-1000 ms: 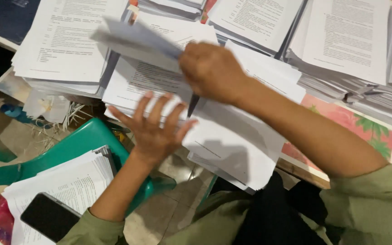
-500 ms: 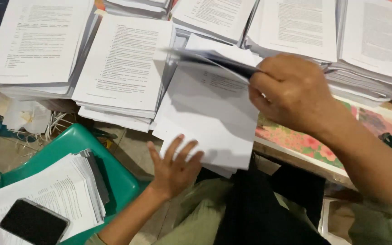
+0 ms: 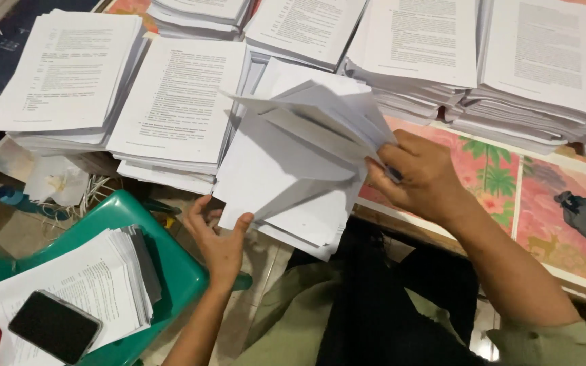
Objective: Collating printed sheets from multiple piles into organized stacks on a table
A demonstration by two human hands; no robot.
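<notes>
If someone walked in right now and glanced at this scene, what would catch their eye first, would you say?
Probably the fan of white sheets in the middle, pinched by the right hand while the left hand touches their lower edge. Behind them, stacks of printed pages cover the table. At lower left, a green plastic chair carries another paper pile with a black phone on top.

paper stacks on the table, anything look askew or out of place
Yes. The white paper stack under both hands hangs past the table edge, sheets fanned and crooked. The right hand lifts several pages; the left hand props the overhang. Neighbouring printed stacks lie squarer.
</notes>
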